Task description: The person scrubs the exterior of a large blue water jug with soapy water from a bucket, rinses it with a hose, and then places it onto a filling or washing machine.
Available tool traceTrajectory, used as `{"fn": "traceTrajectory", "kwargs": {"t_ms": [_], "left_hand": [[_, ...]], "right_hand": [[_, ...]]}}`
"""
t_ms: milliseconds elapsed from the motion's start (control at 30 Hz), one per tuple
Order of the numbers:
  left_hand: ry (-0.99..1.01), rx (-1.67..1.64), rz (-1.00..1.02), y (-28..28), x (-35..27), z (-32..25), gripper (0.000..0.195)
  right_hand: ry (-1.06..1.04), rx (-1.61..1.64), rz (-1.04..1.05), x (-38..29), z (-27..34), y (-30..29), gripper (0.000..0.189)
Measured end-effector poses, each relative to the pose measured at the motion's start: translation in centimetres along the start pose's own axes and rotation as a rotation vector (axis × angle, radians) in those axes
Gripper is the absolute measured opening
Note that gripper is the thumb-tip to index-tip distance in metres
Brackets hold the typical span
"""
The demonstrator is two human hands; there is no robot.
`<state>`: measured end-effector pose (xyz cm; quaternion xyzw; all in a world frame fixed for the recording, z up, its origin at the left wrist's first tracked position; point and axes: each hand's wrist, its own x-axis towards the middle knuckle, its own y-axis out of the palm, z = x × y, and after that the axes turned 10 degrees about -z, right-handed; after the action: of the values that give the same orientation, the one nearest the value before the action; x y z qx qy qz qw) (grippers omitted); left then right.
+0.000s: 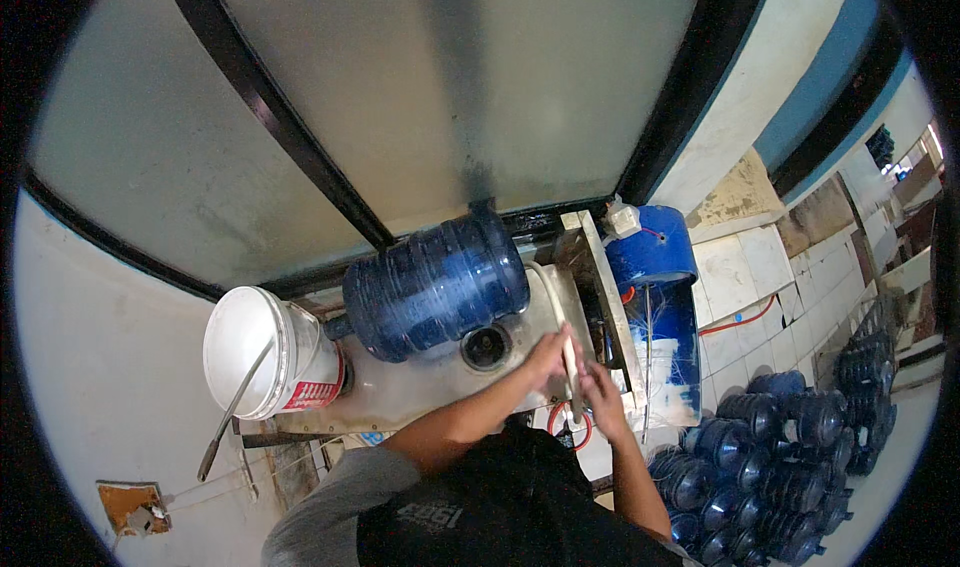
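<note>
My left hand (549, 358) is closed around a pale flexible hose (556, 303) above the right end of a metal sink counter (409, 394). Close beside the hose's lower part is my right hand (602, 400), blurred, its fingers bent; whether it grips the hose cannot be made out. The hose curves down from behind a large blue plastic water bottle (439, 289). That bottle lies on its side on the counter, its neck pointing left. In front of it is a round dark drain (485, 347).
A white plastic bucket (241, 353) with a metal rod (234, 409) leaning in it stands left. Blue drums (651, 248) stand right, past a metal frame (609, 304). Several stacked water bottles (757, 462) fill the lower right. Frosted panels (540, 101) rise behind the counter.
</note>
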<state>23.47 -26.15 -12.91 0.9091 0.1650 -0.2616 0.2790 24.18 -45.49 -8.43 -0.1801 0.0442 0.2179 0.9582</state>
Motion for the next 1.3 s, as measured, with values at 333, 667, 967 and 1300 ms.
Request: {"fn": "traceTrajectory", "kwargs": {"t_ms": [333,667,967,1300], "left_hand": [[-0.037,-0.04,-0.216,-0.3,4.1,-5.1,0.053],[0.582,-0.168,-0.944,-13.1,-12.5,-3.4,0.024],[0.242,-0.473,-1.262,-33.7,-12.7,-3.3,0.06],[0.324,-0.748,-0.79,-43.1,-6.4,-7.4,0.054]], "right_hand": [[-0.418,-0.33,-0.032,1.0,1.2,3.5,0.049],[0.016,-0.858,-0.016,17.7,-2.8,10.4,0.043],[-0.095,-0.995,-0.031,18.7,0.5,12.9,0.07],[-0.238,-0.393,-0.285,-6.4,-2.9,13.4,0.051]]}}
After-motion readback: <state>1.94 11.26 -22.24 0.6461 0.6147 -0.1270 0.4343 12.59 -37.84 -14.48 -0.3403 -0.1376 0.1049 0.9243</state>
